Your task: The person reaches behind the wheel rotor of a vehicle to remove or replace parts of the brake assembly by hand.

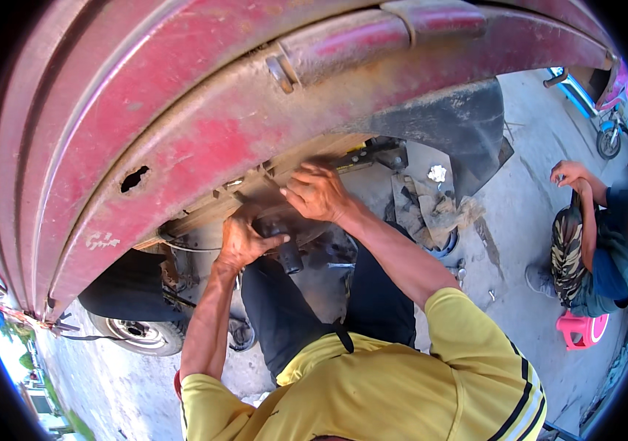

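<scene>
I sit under the curved, rusty red panel (pixel 204 140) of a vehicle. My left hand (pixel 244 239) reaches up beneath its lower edge, thumb stretched across a dark cylindrical object (pixel 284 253), with the other fingers partly hidden; exactly what it grips is unclear. Just right of it and slightly higher, my right hand (pixel 314 191) has its fingers curled against the worn tan underside (pixel 215 220); anything inside them is hidden. A small silver tool (pixel 341 265) lies below the hands, between my legs.
A black flap (pixel 468 140) hangs right of my hands. Rags (pixel 420 213) lie on the concrete ground (pixel 497 294). A wheel (pixel 138 338) is at lower left. Another person (pixel 600 242) sits at right by a pink stool (pixel 578 331), with a parked two-wheeler (pixel 608 136) behind.
</scene>
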`<state>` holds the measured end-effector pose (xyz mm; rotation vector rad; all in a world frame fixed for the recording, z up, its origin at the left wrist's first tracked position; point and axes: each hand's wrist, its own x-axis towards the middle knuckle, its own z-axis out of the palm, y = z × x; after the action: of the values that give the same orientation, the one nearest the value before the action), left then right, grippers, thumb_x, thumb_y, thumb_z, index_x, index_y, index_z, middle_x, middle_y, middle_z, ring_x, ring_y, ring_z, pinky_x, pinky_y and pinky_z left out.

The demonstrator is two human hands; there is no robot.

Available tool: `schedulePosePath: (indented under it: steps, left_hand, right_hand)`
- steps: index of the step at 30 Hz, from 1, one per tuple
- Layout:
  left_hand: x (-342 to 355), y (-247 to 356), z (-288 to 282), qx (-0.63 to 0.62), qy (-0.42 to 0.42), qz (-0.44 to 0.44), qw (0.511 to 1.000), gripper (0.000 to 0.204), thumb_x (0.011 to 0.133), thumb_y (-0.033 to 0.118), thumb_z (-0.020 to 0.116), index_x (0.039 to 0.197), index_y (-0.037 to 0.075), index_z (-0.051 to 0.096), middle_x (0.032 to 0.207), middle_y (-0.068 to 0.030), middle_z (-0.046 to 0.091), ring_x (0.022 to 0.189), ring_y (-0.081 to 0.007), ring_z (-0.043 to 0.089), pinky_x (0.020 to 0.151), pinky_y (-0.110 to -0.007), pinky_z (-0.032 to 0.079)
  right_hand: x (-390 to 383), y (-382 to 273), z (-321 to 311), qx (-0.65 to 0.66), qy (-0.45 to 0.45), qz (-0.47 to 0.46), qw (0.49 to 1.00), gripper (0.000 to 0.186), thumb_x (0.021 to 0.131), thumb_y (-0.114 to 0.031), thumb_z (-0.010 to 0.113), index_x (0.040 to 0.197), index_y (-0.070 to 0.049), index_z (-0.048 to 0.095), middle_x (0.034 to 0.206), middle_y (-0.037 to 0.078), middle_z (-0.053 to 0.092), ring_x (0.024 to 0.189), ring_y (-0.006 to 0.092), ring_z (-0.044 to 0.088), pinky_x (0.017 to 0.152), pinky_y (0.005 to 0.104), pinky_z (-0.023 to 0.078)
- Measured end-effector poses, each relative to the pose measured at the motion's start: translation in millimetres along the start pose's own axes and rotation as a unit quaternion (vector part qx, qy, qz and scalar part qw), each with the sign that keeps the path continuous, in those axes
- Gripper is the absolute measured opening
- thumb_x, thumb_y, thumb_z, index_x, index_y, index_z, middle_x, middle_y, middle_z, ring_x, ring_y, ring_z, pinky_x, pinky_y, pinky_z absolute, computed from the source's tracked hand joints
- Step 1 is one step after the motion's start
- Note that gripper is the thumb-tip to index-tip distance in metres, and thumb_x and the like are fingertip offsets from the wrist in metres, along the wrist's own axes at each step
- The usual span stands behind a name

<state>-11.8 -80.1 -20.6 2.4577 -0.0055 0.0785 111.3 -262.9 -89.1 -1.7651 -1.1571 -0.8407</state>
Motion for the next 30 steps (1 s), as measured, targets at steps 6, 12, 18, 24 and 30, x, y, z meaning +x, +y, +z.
schedulePosePath:
  steps: [6, 12, 18, 24, 30]
  left_hand:
    - [-1.7, 0.9, 1.0, 0.008, 0.004, 0.029, 1.000, 0.063, 0.061, 0.023, 0.096, 0.114, -0.001, 0.071, 0.102, -0.0144, 0.075, 0.091, -0.0243, 0.070, 0.086, -0.038, 0.056]
    - [-1.2, 2.1, -1.5, 0.016, -0.011, 0.010, 1.000, 0.066, 0.063, 0.033, 0.094, 0.117, 0.003, 0.071, 0.103, -0.0155, 0.076, 0.092, -0.0313, 0.074, 0.086, -0.041, 0.057]
    - [-1.1, -5.2, 2.2, 0.073, 0.004, 0.028, 0.997, 0.065, 0.062, 0.035, 0.094, 0.112, 0.002, 0.070, 0.097, -0.0162, 0.074, 0.087, -0.0327, 0.073, 0.080, -0.042, 0.057]
    - [-4.9, -11.7, 4.0, 0.090, 0.037, 0.052, 0.994, 0.065, 0.061, 0.038, 0.095, 0.110, 0.003, 0.070, 0.096, -0.0170, 0.072, 0.088, -0.0348, 0.071, 0.079, -0.043, 0.057]
    - [-4.4, -1.7, 3.1, 0.072, 0.016, 0.023, 0.997, 0.071, 0.059, 0.027, 0.097, 0.117, -0.002, 0.068, 0.105, -0.0193, 0.074, 0.098, -0.0335, 0.072, 0.089, -0.041, 0.055]
  right_hand:
    - [-31.3, 6.6, -3.0, 0.081, -0.025, 0.083, 0.993, 0.022, 0.093, -0.023, 0.068, 0.092, -0.002, 0.073, 0.096, 0.016, 0.071, 0.095, 0.0386, 0.068, 0.087, 0.0472, 0.055]
    - [-59.8, 6.7, -0.2, 0.227, -0.125, 0.204, 0.944, 0.046, 0.106, -0.042, 0.047, 0.098, 0.000, 0.065, 0.097, 0.022, 0.065, 0.098, 0.0442, 0.062, 0.091, 0.0497, 0.050]
    - [-78.2, 11.5, 8.3, 0.403, -0.106, 0.360, 0.835, 0.058, 0.105, -0.055, 0.050, 0.099, 0.001, 0.063, 0.089, 0.011, 0.060, 0.086, 0.0209, 0.053, 0.084, 0.0359, 0.047]
    - [-65.6, 24.2, -2.8, 0.431, -0.163, 0.376, 0.804, 0.040, 0.103, -0.036, 0.064, 0.109, 0.003, 0.067, 0.095, 0.006, 0.067, 0.090, 0.0131, 0.056, 0.083, 0.0323, 0.048]
    - [-41.0, 41.2, -20.4, 0.372, -0.212, 0.333, 0.840, 0.028, 0.102, -0.025, 0.066, 0.110, 0.001, 0.072, 0.098, 0.009, 0.074, 0.094, 0.0122, 0.063, 0.086, 0.0328, 0.051]
